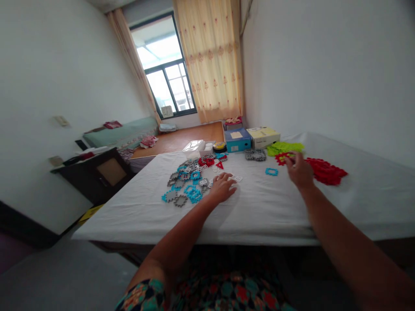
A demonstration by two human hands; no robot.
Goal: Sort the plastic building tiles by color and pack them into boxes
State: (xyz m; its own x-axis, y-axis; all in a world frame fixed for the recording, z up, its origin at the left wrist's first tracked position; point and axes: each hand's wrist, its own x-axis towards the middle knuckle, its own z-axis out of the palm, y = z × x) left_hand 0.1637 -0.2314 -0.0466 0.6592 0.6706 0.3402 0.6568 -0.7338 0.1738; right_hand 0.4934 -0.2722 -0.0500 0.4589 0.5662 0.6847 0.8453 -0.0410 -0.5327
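Note:
In the head view my left hand (223, 188) rests low over the cloth with its fingers apart, beside small white frame pieces (238, 178). To its left spreads a mixed heap of notched plastic building pieces in grey (180, 200), blue (193, 194) and red (206, 162). My right hand (300, 170) pinches a red notched building piece (281, 157) by its edge. Close to that hand lie a pile of red pieces (326, 171), a pile of lime-green pieces (285, 148) and a single blue frame piece (271, 172).
A white cloth (129, 220) covers the table. Along its back stand a clear plastic box (193, 148), a round black-and-yellow tin (220, 147), a blue box (238, 140) and a pale yellow box (263, 137). Grey pieces (255, 155) lie before them. A wall bounds the right side.

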